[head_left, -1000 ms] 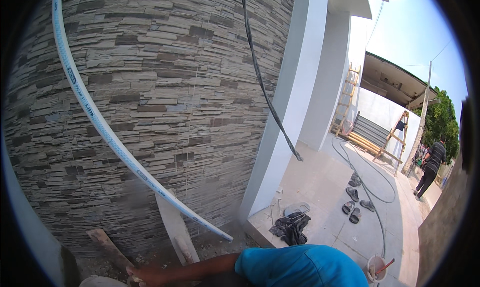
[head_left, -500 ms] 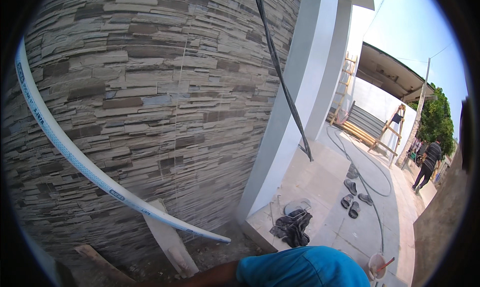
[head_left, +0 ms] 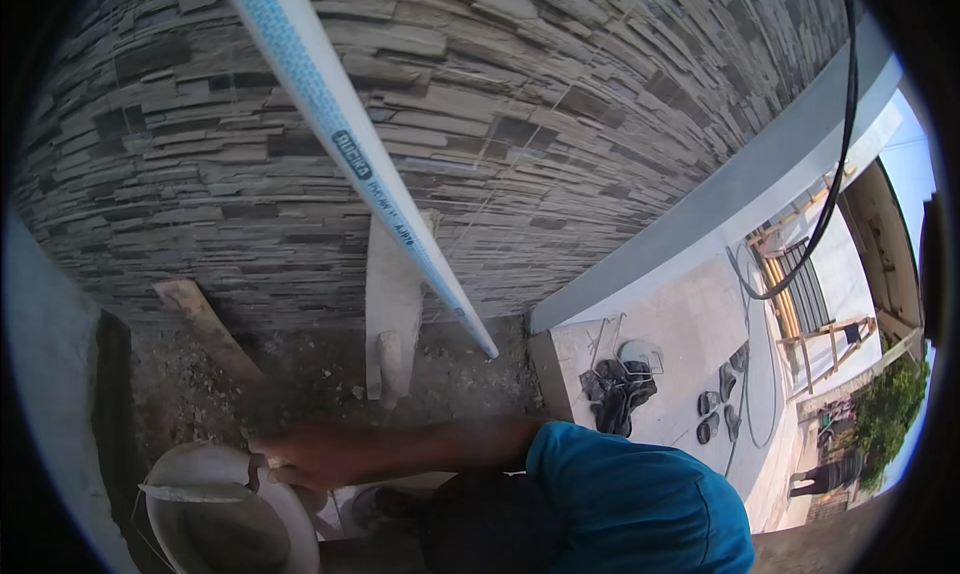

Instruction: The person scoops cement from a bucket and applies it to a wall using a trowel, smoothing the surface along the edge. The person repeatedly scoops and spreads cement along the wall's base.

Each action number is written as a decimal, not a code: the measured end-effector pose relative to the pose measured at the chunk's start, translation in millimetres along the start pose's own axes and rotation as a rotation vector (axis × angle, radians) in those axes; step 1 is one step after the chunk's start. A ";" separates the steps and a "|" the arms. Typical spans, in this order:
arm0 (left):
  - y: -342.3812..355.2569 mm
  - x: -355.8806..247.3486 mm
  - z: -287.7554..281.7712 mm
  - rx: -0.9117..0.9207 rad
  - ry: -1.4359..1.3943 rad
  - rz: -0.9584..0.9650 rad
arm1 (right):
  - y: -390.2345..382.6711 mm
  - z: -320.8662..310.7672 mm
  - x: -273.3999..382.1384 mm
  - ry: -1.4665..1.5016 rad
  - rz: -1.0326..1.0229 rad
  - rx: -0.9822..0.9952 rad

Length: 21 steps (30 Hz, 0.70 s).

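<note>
R hand [head_left: 315, 458] closed w/ fingers round handle of trowel [head_left: 195, 493], blade over mouth of bucket [head_left: 298, 534]. L hand out of view, can't tell grip. Beyond: plank [head_left: 210, 326] on dirt, wht pipe [head_left: 345, 144] slanting in front of stone wall [head_left: 240, 214].

The whitish bucket [head_left: 298, 527] has come fully into view, with the right hand [head_left: 312, 459] at its rim.

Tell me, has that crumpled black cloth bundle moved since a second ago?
No. The crumpled black cloth bundle still lies on the flat pale step, by the foot of the tall white pillar.
</note>
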<state>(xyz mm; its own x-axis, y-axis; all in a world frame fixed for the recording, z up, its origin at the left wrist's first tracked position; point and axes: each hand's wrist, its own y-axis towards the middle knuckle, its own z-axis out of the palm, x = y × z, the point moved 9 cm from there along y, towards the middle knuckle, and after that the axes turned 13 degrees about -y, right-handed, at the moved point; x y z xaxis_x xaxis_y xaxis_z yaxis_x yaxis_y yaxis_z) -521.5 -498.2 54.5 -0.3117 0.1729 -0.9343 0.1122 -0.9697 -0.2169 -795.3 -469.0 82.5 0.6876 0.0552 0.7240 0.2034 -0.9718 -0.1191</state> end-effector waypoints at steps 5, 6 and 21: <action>-29.5 -34.1 -20.8 -0.255 0.105 0.097 | -22.4 -21.9 -47.1 -0.307 0.106 -0.231; -27.3 -30.1 -22.3 -0.221 0.149 0.110 | -25.2 -10.2 -56.7 -0.303 0.104 -0.240; -70.3 -9.2 -5.9 -0.316 0.235 0.176 | 9.7 69.9 -25.0 -0.596 -0.081 0.071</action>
<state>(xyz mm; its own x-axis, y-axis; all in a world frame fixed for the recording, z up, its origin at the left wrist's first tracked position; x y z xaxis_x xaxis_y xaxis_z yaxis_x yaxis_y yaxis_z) -521.0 -430.6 76.7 -0.0429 0.0798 -0.9959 0.4389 -0.8940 -0.0905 -761.8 -463.9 15.7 0.9358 0.2677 0.2294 0.3038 -0.9425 -0.1395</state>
